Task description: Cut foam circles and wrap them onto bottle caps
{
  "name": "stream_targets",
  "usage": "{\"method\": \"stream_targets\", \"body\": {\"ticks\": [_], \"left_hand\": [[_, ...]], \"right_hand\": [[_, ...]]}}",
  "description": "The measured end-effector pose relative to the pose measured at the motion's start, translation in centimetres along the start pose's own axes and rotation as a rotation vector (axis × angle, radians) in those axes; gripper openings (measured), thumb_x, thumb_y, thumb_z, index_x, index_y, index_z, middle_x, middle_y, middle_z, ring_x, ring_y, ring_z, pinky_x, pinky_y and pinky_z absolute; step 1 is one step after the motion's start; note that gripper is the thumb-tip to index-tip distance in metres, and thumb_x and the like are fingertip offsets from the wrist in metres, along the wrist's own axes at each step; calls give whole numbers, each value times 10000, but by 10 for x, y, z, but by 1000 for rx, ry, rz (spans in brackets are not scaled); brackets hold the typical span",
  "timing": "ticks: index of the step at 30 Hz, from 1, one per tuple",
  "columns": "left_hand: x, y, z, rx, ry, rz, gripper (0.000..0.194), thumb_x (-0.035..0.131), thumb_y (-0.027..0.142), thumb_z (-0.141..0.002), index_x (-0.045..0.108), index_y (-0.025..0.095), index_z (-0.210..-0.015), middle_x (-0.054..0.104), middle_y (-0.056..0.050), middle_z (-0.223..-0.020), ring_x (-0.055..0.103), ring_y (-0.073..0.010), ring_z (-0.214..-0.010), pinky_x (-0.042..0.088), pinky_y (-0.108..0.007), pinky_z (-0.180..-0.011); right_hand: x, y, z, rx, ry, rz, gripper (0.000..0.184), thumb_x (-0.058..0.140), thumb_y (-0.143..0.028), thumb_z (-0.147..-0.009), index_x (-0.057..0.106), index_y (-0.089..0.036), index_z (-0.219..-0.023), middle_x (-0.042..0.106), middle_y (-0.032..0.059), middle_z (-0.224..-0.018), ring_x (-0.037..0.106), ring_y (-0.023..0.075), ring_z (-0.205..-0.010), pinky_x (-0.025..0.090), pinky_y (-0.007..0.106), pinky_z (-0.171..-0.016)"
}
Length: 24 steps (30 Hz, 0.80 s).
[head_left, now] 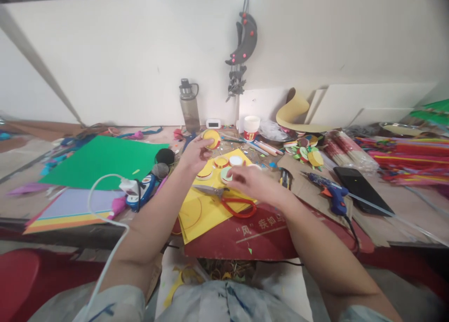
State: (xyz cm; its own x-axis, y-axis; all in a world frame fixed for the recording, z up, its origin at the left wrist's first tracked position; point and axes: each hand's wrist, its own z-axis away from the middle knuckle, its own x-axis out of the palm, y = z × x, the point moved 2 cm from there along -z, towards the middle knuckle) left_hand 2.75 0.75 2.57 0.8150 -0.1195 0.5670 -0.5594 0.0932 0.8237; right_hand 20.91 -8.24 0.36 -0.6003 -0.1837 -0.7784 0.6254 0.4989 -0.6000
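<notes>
My left hand (196, 151) is closed on a small round paper disc (211, 139) with a yellow face and a red edge, raised above the desk. My right hand (247, 179) is bent over a light green disc (225, 174), its fingers closed at the disc's right edge. Around them on yellow paper (196, 214) lie a yellow disc (204, 173), a yellow-and-red disc (221, 162) and a white disc (235, 160). Scissors (238, 207) with red handles rest just below my right hand, blades pointing left.
Right of my hands are a utility knife (286, 178), a blue glue gun (333, 193) and a black phone (363, 190). Left are green paper (105, 163) and a power strip (142, 192) with a white cable. Behind stand a bottle (190, 107) and a paper cup (251, 127).
</notes>
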Motion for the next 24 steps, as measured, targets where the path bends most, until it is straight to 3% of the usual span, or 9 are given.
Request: {"method": "stream_targets", "body": {"ticks": [2,3,7,12,16,19,22,24], "left_hand": [[-7,8,-5,23,59,20,291,760,-2,-582,652,143,-810,680,22,-718,527,-19,-517,235,-107,-389],[-11,12,-7,33,82,27,291,754,-9,-586,644,144,-808,675,25,-716,523,-16,-516,234,-106,-390],[-19,18,-11,59,122,51,290,747,-18,-581,612,145,-780,652,40,-697,499,-6,-508,230,-104,-389],[-21,21,-12,119,133,31,270,741,6,-591,619,144,-788,663,28,-697,480,-10,-500,232,-112,-382],[-28,30,-14,222,186,46,284,728,-4,-569,585,157,-755,654,35,-697,485,-10,-509,212,-115,-371],[-38,40,-19,220,214,92,259,689,3,-597,576,164,-765,661,23,-707,475,-12,-505,203,-109,-363],[-46,44,-24,169,222,150,234,656,10,-624,582,165,-782,651,18,-686,427,-6,-469,196,-107,-356],[-46,43,-25,136,216,161,233,646,-2,-626,571,165,-770,637,21,-667,420,-4,-459,187,-107,-355]], "right_hand": [[10,-12,5,-21,-247,132,173,728,-250,-924,716,-172,-1078,711,69,-988,644,207,-917,472,308,-836],[14,-16,8,-30,-309,198,208,753,-236,-904,725,-163,-1096,703,98,-1069,645,232,-1003,478,325,-889],[23,-18,14,23,-281,322,450,703,-184,-925,642,-152,-1369,604,175,-1322,618,276,-1181,475,374,-1015],[33,-3,18,74,-330,368,564,619,-108,-921,555,-166,-1479,661,180,-1251,665,284,-1126,485,362,-947],[32,-7,17,95,-279,313,658,639,-122,-885,506,-148,-1529,677,206,-1276,683,308,-1137,489,371,-945],[24,-15,14,137,-198,272,636,660,-109,-852,560,-158,-1479,709,191,-1255,695,304,-1121,496,364,-944],[15,-18,10,88,-28,148,513,633,-100,-855,642,-178,-1361,744,148,-1246,700,276,-1132,504,343,-973],[12,-13,6,24,99,68,513,597,-126,-888,619,-184,-1396,736,140,-1291,690,268,-1176,507,349,-1017]]}}
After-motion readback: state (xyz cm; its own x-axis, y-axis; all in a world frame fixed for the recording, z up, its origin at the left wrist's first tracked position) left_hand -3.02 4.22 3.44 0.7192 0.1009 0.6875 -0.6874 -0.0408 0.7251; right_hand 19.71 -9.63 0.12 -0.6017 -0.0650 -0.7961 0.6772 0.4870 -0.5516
